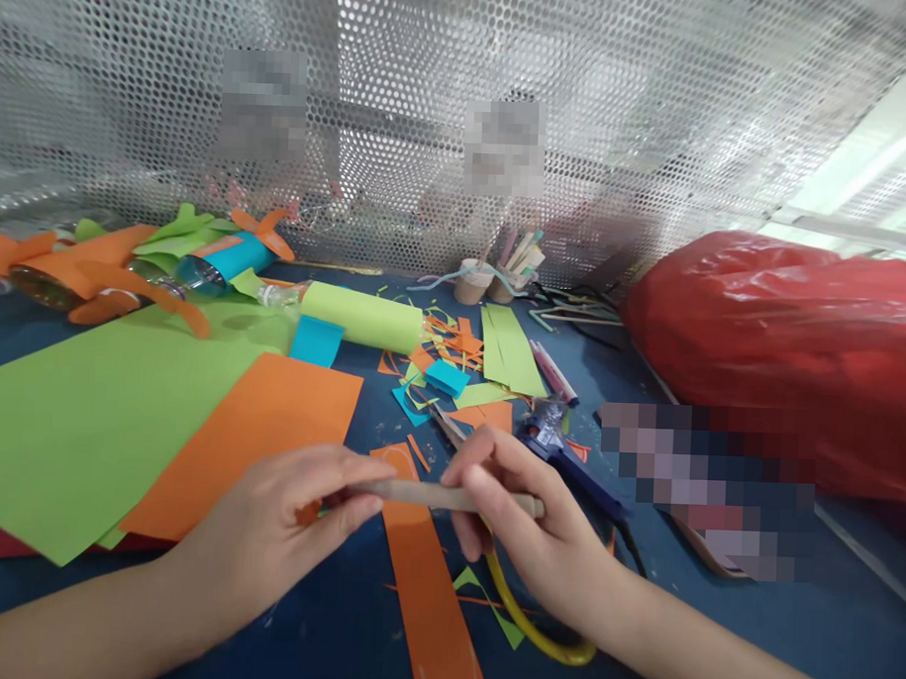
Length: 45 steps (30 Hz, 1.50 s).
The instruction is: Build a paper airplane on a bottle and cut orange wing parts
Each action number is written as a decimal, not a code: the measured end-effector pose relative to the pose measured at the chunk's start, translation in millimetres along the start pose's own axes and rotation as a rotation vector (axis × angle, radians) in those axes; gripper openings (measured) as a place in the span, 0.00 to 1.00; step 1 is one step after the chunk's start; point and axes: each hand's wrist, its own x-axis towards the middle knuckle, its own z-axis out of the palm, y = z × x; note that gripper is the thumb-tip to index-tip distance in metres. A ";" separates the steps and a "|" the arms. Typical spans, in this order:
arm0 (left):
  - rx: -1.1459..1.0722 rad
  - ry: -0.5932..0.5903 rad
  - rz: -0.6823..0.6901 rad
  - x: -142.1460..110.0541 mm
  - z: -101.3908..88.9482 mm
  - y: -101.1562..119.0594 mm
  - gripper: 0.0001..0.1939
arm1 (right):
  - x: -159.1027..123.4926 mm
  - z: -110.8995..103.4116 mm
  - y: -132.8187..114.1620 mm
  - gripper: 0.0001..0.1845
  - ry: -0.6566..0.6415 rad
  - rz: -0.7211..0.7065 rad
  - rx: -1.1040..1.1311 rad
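Observation:
A slim beige marker (429,494) lies level between both hands, above the table. My left hand (306,493) pinches its left end between thumb and fingers. Around its right part, the fingers of my right hand (514,500) are closed. Below the marker runs an orange paper strip (426,586) with pale curved lines drawn on it. Scissors with a yellow handle (518,609) are partly hidden by my right hand; their blades point up and left. A dark blue glue gun (578,468) rests just beyond that hand.
Orange (302,404) and green paper sheets (124,387) cover the left side. Behind them lie paper-wrapped plastic bottles (361,316). Paper scraps (460,345) litter the middle. Cups of pens (474,281) stand before a perforated metal panel (402,110). A red plastic bag (780,351) bulges at right.

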 end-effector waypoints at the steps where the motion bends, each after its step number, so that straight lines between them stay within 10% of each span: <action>1: -0.009 0.011 -0.060 1.8 -0.6 -1.2 0.11 | 0.0 -1.5 -2.1 0.16 0.047 -0.033 -0.076; 5: 0.031 0.051 -0.165 6.2 -2.0 -7.5 0.18 | 6.7 -17.0 0.3 0.07 0.250 -0.192 -0.687; 12: 0.415 -0.038 0.149 4.6 4.6 -14.5 0.16 | 21.6 -38.2 15.2 0.14 0.161 -0.151 -1.435; 16: 0.527 -0.053 0.135 3.8 7.9 -17.4 0.24 | 12.1 -32.6 -3.2 0.10 0.111 -0.088 -1.513; 22: 0.587 -0.110 0.041 10.6 14.1 -10.2 0.35 | -10.9 -34.1 -20.8 0.11 -0.187 0.369 -1.556; 28: 0.594 -0.128 0.022 16.6 18.4 -3.5 0.31 | -15.7 -28.9 -25.2 0.21 -0.211 0.410 -1.569; 45: 0.107 -0.145 -0.076 18.4 10.4 2.0 0.14 | -4.1 -54.1 -22.1 0.04 -0.134 0.387 -1.290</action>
